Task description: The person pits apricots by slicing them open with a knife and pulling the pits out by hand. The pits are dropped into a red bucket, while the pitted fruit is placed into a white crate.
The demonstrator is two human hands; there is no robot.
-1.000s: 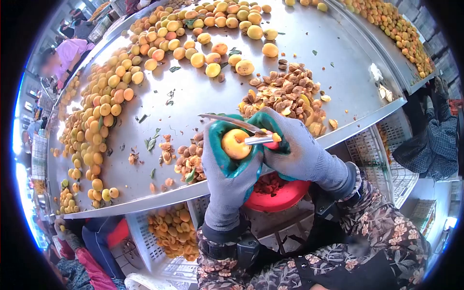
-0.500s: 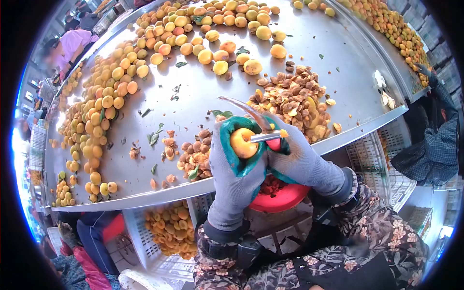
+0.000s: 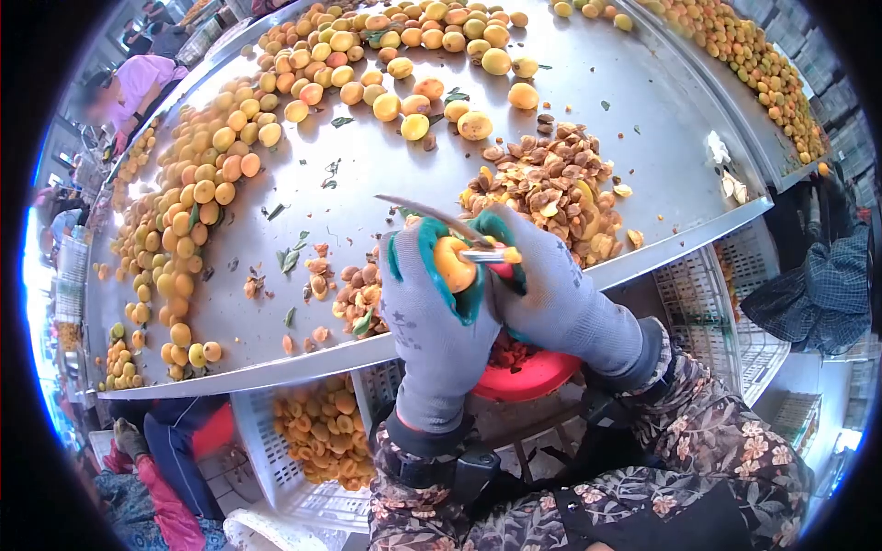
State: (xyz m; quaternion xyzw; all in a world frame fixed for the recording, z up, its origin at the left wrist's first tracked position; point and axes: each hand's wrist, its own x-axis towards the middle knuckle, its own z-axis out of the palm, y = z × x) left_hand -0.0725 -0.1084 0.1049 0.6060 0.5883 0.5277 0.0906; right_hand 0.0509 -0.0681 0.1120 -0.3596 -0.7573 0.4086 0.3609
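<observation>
My left hand (image 3: 432,303), in a grey and green glove, is wrapped round a yellow-orange fruit (image 3: 454,264). My right hand (image 3: 551,280), gloved alike, grips a tool (image 3: 491,255) with a metal tube end that touches the fruit and a long curved blade pointing left. Both hands are close together above the table's front edge. Beyond them lies a heap of brown pits and scraps (image 3: 560,184), and a smaller heap (image 3: 356,298) sits just left of my left hand.
Whole fruits (image 3: 197,193) spread over the metal table (image 3: 303,202). Below its edge are a crate of halved fruit (image 3: 322,432), a red bowl (image 3: 528,376) and white crates (image 3: 698,308). People (image 3: 138,87) are at the far left; another person's sleeve (image 3: 813,285) is at right.
Both hands, with the fruit and tool, have moved slightly left. The tool's blade has swung lower and further left. At the right edge, the other person's hand has left the fruit pile.
</observation>
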